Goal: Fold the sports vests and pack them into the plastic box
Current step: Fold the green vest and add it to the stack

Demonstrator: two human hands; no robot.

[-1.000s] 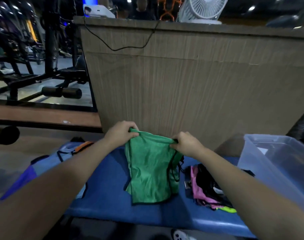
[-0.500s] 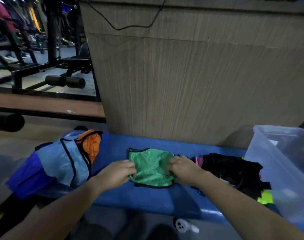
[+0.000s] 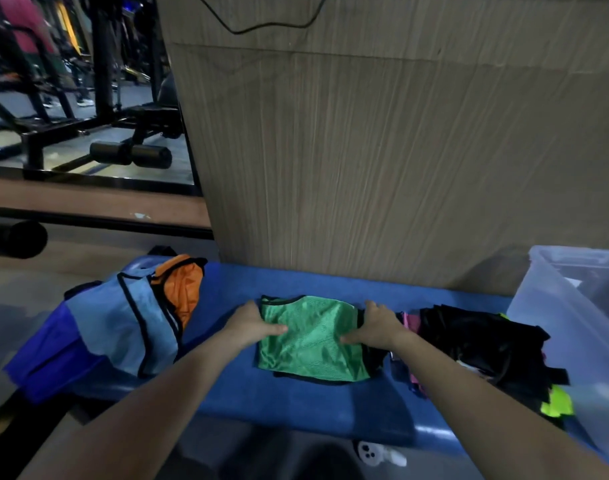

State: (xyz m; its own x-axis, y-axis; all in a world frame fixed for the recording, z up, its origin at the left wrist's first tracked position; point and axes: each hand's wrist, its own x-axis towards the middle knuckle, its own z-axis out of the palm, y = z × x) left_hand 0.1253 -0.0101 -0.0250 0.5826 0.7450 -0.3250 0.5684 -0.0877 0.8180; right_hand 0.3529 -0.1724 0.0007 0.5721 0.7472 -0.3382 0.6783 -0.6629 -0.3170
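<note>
Pressing our left hand (image 3: 252,325) and right hand (image 3: 377,327), fingers (image 3: 278,329) flat and released, on folded green vest (image 3: 311,341), blue surface (image 3: 296,396), plastic box (image 3: 545,306) at right.

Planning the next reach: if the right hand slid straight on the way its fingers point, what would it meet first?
The right hand points away toward the wooden panel. Past the green vest edge only bare blue bench shows, so probably the panel first, though depth is unclear.

Wood-grain counter panel (image 3: 382,150), dim gym machines (image 3: 98,98), perhaps mirrored
</note>
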